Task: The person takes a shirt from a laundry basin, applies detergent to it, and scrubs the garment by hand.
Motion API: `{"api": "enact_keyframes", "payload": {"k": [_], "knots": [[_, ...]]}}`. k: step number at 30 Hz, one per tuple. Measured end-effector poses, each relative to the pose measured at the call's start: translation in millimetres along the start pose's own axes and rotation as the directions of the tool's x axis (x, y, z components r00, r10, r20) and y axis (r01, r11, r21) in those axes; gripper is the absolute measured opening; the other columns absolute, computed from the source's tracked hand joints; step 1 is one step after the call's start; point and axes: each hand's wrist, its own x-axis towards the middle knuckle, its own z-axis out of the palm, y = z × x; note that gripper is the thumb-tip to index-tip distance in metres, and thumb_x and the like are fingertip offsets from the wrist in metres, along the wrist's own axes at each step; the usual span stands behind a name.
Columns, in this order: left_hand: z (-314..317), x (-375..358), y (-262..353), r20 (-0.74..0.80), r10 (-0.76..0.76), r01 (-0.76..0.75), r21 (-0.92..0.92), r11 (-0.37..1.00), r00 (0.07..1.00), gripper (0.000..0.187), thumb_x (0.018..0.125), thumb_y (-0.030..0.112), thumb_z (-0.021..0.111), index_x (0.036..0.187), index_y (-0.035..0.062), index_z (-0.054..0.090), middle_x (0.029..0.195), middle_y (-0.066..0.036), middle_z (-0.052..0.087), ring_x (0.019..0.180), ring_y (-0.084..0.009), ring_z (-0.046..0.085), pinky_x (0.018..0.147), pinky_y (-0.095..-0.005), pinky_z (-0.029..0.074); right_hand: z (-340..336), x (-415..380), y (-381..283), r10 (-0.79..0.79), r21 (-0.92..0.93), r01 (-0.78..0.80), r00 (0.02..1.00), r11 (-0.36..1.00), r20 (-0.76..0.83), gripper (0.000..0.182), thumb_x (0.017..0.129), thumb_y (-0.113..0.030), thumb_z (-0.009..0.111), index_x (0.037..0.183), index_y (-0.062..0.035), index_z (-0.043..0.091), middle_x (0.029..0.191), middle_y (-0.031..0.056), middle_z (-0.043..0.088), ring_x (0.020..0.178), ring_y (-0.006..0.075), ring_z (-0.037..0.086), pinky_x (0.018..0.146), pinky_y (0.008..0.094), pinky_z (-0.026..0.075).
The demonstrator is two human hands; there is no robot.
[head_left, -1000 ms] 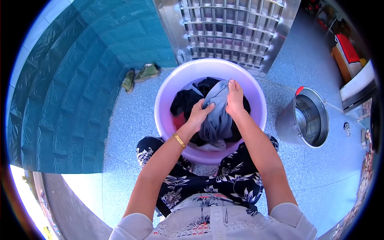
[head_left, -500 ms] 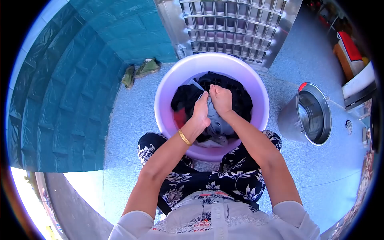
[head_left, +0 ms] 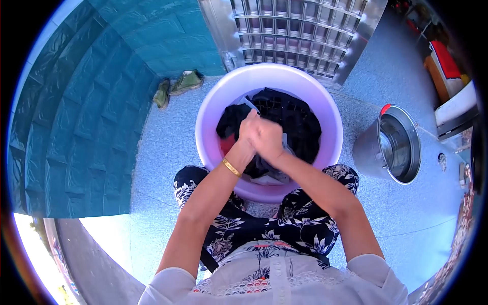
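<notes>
A wide lilac tub (head_left: 331, 122) stands on the floor between my knees, with wet clothes in it. My left hand (head_left: 246, 133), with a gold bracelet at the wrist, and my right hand (head_left: 268, 136) press together over the middle of the tub. Both are closed around a grey garment (head_left: 287, 144), which mostly hides beneath them. Black clothes (head_left: 292, 114) fill the back and right of the tub. Something red (head_left: 227, 144) shows at the left, and a pale grey cloth (head_left: 269, 179) lies at the front.
To the right stands a metal bucket (head_left: 368, 150) with a red patch on its rim. Green shoes (head_left: 186, 83) sit by the blue-green wall (head_left: 86, 122). Behind the tub is a metal grille door (head_left: 300, 35). A red-topped wooden item (head_left: 443, 66) stands far right.
My right hand has moved left and down across my left hand, and the two now overlap. The grey garment is more covered than before. The bucket and shoes have stayed put.
</notes>
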Motion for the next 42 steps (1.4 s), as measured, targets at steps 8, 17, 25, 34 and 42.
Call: {"api": "enact_keyframes", "payload": {"k": [8, 17, 25, 34, 42], "knots": [[25.2, -6.4, -15.3, -0.235, -0.181, 0.186, 0.002, 0.982, 0.955, 0.018, 0.083, 0.027, 0.047, 0.083, 0.0110, 0.055, 0.076, -0.002, 0.057, 0.066, -0.0148, 0.056, 0.061, -0.0281, 0.045, -7.6, 21.9, 34.0, 0.226, -0.050, -0.225, 0.974, 0.973, 0.013, 0.028, 0.078, -0.027, 0.048, 0.059, -0.0064, 0.053, 0.060, 0.0141, 0.053, 0.055, 0.0308, 0.054, 0.047, 0.0395, 0.041], [44.5, -19.2, -3.8, -0.383, -0.140, 0.153, 0.003, 0.988, 0.913, 0.023, 0.085, 0.027, 0.044, 0.071, 0.0130, 0.055, 0.066, -0.001, 0.056, 0.059, -0.0136, 0.055, 0.055, -0.0259, 0.044, -5.0, 13.6, 23.4, -0.015, 0.070, 0.018, 0.999, 0.997, -0.035, 0.017, 0.074, -0.018, 0.051, 0.063, -0.0056, 0.054, 0.060, 0.0134, 0.054, 0.055, 0.0301, 0.054, 0.049, 0.0384, 0.042], [-10.0, 12.9, 5.5, 0.039, -0.097, 0.095, 0.040, 0.995, 0.995, 0.039, 0.086, 0.034, 0.042, 0.054, 0.0148, 0.036, 0.049, -0.001, 0.037, 0.043, -0.0152, 0.036, 0.042, -0.0296, 0.033, -5.4, -13.1, -20.9, -0.214, 0.044, 0.212, 0.975, 0.976, 0.053, 0.019, 0.076, -0.021, 0.052, 0.063, -0.0077, 0.050, 0.056, 0.0129, 0.050, 0.051, 0.0295, 0.052, 0.044, 0.0377, 0.040], [64.5, -21.2, 25.7, -0.052, -0.205, 0.205, -0.008, 0.979, 0.977, 0.051, 0.076, 0.053, 0.049, 0.096, 0.0070, 0.053, 0.091, -0.005, 0.058, 0.081, -0.0154, 0.056, 0.071, -0.0308, 0.045, -27.8, 49.5, 53.4, 0.482, 0.371, -0.391, 0.855, 0.842, -0.193, 0.033, 0.088, -0.031, 0.041, 0.075, -0.0046, 0.056, 0.064, 0.0078, 0.055, 0.058, 0.0172, 0.052, 0.057, 0.0331, 0.040], [54.2, -18.3, 16.9, 0.034, 0.011, -0.034, 0.823, 0.567, 0.999, 0.042, 0.062, 0.024, 0.072, 0.088, 0.0021, 0.048, 0.083, -0.005, 0.048, 0.076, -0.0121, 0.046, 0.070, -0.0242, 0.038, -57.8, 60.6, 50.1, 0.688, 0.899, -0.428, 0.682, 0.097, 0.250, 0.031, 0.087, -0.037, 0.041, 0.083, -0.0078, 0.050, 0.073, 0.0000, 0.049, 0.066, 0.0096, 0.047, 0.061, 0.0262, 0.042]]}}
